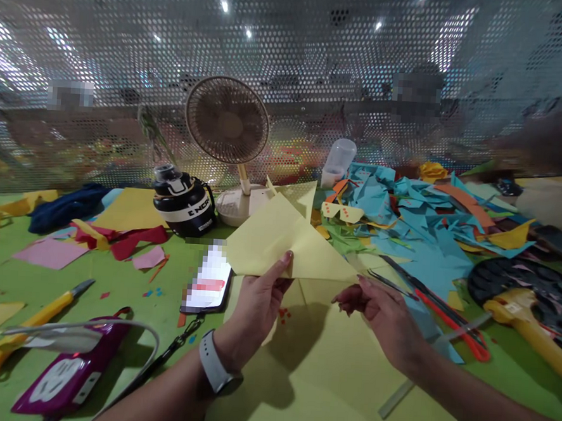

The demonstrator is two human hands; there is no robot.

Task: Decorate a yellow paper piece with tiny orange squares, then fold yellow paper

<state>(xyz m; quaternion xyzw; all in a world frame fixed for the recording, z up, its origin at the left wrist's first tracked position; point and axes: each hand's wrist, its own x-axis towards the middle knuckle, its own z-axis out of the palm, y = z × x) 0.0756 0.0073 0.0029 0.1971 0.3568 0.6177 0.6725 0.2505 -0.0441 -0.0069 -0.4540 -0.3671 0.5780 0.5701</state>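
Note:
A folded pale yellow paper (279, 236) is held up in front of me, its top edges meeting at a point. My left hand (263, 298) pinches its lower edge, thumb on the near face. At the paper's right corner is my right hand (375, 305), thumb and index finger closed on the tip, the other fingers curled below. Beneath both hands a larger pale yellow sheet (337, 385) lies on the green table, with small red bits on it. A narrow pale strip (396, 398) rests on that sheet near my right forearm.
A fan (227, 121), a black bottle (184, 201) and a phone (207, 279) stand or lie left of centre. Further left are a yellow cutter (36, 322) and a purple power bank (74, 369). Blue scraps (372, 191), red-handled scissors (464, 330) and a black tray (486, 280) lie right.

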